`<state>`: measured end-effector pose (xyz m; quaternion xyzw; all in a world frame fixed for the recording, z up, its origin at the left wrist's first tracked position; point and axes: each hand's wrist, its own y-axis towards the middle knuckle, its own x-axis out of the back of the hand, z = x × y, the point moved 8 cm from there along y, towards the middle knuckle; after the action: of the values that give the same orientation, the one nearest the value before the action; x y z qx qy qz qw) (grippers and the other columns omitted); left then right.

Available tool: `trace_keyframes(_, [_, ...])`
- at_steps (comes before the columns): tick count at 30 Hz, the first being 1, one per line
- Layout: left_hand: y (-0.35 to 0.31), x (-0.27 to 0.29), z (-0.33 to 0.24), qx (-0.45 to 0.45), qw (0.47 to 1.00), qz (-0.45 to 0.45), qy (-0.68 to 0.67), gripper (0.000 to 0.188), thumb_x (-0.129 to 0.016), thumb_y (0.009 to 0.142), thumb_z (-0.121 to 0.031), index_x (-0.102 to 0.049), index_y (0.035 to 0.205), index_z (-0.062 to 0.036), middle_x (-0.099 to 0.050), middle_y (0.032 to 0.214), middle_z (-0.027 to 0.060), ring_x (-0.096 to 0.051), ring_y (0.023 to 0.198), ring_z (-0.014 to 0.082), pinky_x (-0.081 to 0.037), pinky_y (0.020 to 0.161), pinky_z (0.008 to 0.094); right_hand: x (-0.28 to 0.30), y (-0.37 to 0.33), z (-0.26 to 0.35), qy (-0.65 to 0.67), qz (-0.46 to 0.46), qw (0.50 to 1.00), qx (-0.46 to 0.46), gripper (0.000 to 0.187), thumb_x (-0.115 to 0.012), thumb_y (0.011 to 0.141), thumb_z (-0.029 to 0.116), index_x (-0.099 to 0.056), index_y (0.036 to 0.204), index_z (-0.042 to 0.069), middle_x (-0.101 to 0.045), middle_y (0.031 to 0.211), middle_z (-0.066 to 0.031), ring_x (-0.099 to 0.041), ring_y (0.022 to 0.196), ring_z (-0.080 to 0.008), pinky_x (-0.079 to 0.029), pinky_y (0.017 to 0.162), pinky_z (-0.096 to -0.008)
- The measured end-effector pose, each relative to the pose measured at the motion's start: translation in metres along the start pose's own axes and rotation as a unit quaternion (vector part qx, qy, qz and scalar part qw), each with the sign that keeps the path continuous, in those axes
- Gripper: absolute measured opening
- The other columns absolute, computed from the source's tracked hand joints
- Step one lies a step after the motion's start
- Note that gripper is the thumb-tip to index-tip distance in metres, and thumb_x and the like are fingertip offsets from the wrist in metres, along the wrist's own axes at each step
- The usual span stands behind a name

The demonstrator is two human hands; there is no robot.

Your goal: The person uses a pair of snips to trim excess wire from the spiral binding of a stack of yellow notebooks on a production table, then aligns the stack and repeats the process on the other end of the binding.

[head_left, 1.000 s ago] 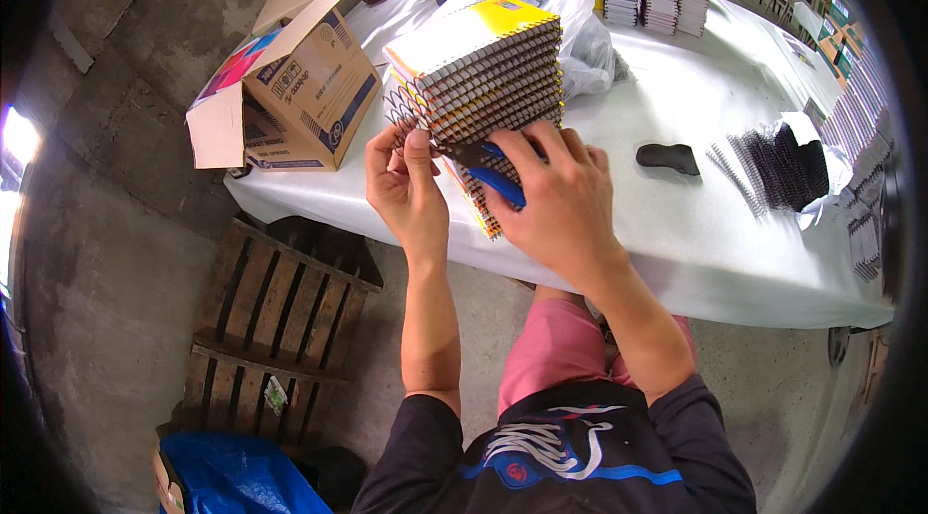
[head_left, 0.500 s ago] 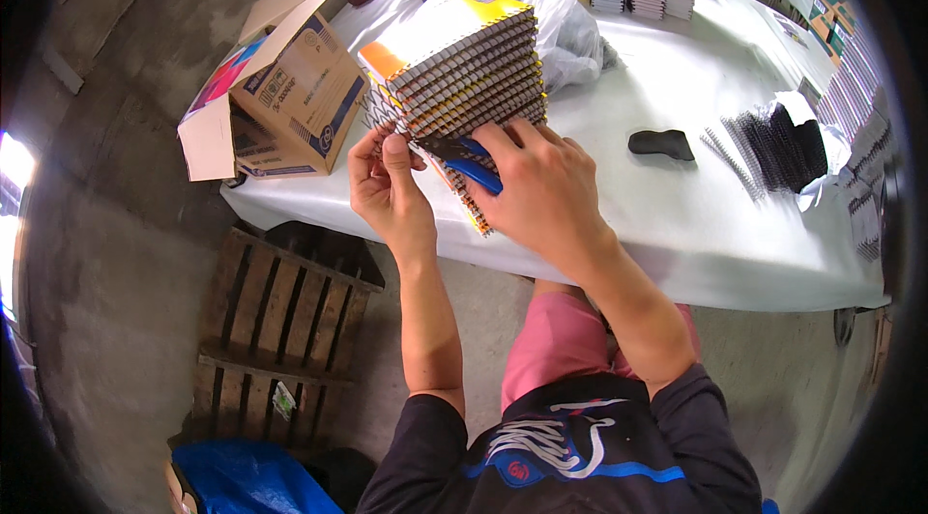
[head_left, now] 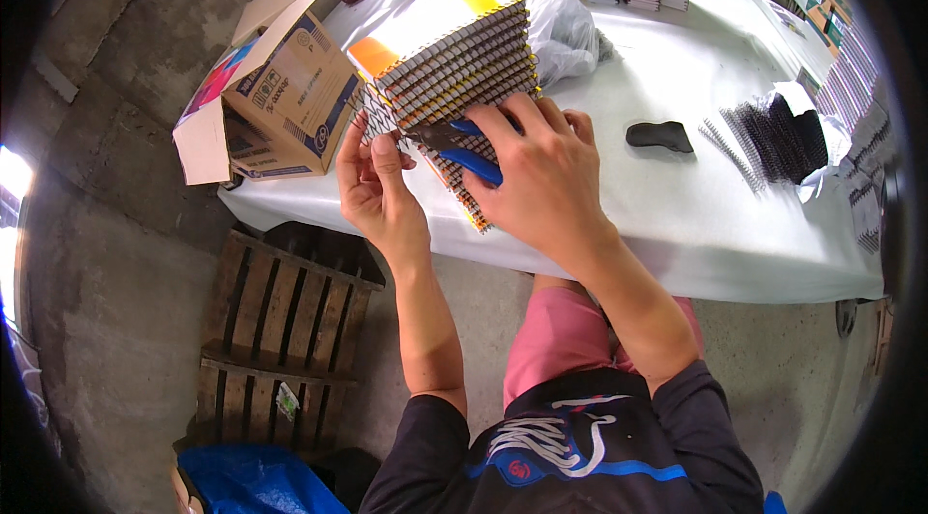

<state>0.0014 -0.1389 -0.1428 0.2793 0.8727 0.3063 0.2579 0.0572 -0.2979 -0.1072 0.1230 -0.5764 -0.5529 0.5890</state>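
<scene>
A stack of spiral-bound notebooks [head_left: 454, 60] stands on the white-covered table, its top cover yellow and orange and its dark coils facing me. My right hand [head_left: 541, 166] is closed round blue-handled pliers [head_left: 472, 166], whose dark jaws reach left across the near corner of the stack. Beside those jaws, my left hand [head_left: 385, 190] has its thumb and fingers drawn together at the loose coil ends [head_left: 375, 116]. What lies between these fingertips is hidden. Below the pliers, more coiled edges with an orange strip slant toward the table's front edge.
An open cardboard box [head_left: 285, 94] stands left of the stack, a white plastic bag [head_left: 561, 26] behind it. On the right lie a black pouch-like object [head_left: 659, 136] and a bundle of black coils [head_left: 783, 142]. A wooden pallet [head_left: 275, 340] is on the floor.
My left hand has shifted slightly left, away from the stack. The pliers' handles look a little farther apart in my right hand. The notebooks stay in place on the table.
</scene>
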Motion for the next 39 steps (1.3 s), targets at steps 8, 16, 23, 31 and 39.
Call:
trace_keyframes(8, [0.002, 0.005, -0.001, -0.012, 0.999, 0.01, 0.033, 0.033, -0.058, 0.093, -0.015, -0.054, 0.12, 0.0038, -0.06, 0.088, 0.0038, -0.053, 0.073, 0.0068, -0.045, 0.062, 0.0209, -0.008, 0.002, 0.002, 0.022, 0.024, 0.999, -0.015, 0.026, -0.073, 0.066, 0.022, -0.061, 0.085, 0.009, -0.059, 0.086, -0.0057, -0.06, 0.083, -0.0246, -0.043, 0.071, -0.039])
trace_keyframes(16, [0.002, 0.002, -0.003, -0.026, 0.998, 0.017, 0.048, 0.037, -0.06, 0.09, -0.009, -0.051, 0.123, 0.005, -0.064, 0.089, 0.0062, -0.056, 0.071, 0.0064, -0.048, 0.063, 0.0194, -0.022, 0.003, -0.012, 0.021, 0.054, 0.998, -0.01, 0.031, -0.074, 0.069, 0.031, -0.064, 0.092, 0.012, -0.062, 0.079, -0.0065, -0.065, 0.07, -0.0278, -0.052, 0.063, -0.0407])
trace_keyframes(23, [0.008, 0.006, -0.003, 0.003, 0.995, 0.081, 0.05, 0.034, -0.061, 0.091, -0.013, -0.055, 0.119, 0.0044, -0.063, 0.091, 0.0052, -0.056, 0.074, 0.0082, -0.048, 0.064, 0.0218, -0.008, 0.005, -0.009, 0.035, 0.063, 0.997, -0.019, 0.034, -0.075, 0.067, 0.024, -0.065, 0.098, 0.014, -0.062, 0.084, -0.0049, -0.064, 0.077, -0.027, -0.05, 0.069, -0.0405])
trace_keyframes(31, [0.01, 0.003, -0.006, 0.001, 0.995, 0.094, 0.022, 0.027, -0.06, 0.092, -0.014, -0.058, 0.111, 0.0048, -0.064, 0.095, 0.0069, -0.058, 0.077, 0.0091, -0.048, 0.064, 0.0224, 0.007, 0.01, -0.003, -0.017, -0.01, 1.0, -0.009, 0.03, -0.075, 0.067, 0.026, -0.065, 0.091, 0.012, -0.059, 0.088, -0.0046, -0.059, 0.088, -0.0222, -0.04, 0.076, -0.0426])
trace_keyframes(39, [0.01, 0.002, -0.01, -0.021, 0.996, 0.081, 0.038, 0.023, -0.06, 0.091, -0.012, -0.059, 0.106, 0.0051, -0.062, 0.088, 0.0058, -0.056, 0.071, 0.0083, -0.048, 0.063, 0.0219, 0.001, 0.012, 0.007, -0.019, -0.013, 1.0, 0.016, 0.021, -0.07, 0.071, 0.024, -0.063, 0.085, 0.011, -0.059, 0.08, -0.0058, -0.061, 0.077, -0.0234, -0.044, 0.068, -0.0403])
